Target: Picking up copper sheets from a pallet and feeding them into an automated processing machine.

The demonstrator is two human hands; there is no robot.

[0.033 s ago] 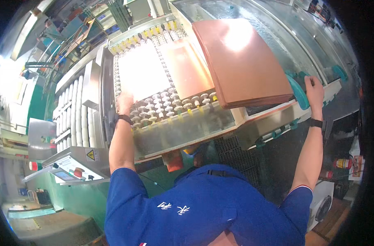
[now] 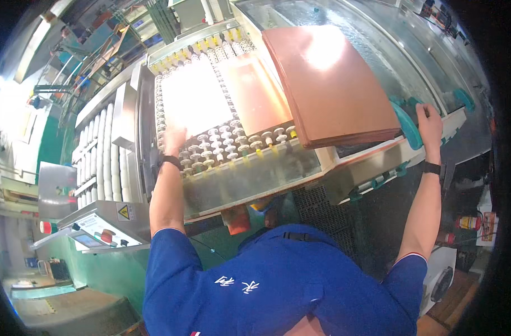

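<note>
Glossy copper sheet flat on white conveyor rollers, copper-sheet stack beside

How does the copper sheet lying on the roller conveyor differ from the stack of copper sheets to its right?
The single flat copper sheet lies alone on the white roller conveyor; the thick stack of copper sheets rests on the grey metal side table. The single sheet looks narrower and sits lower; the stack shows layered edges. The left hand is nearer the sheet, the right hand nearer the stack. Both are rectangular, copper-coloured and glossy.

Left hand on roller conveyor, right hand beside copper sheet stack
</note>
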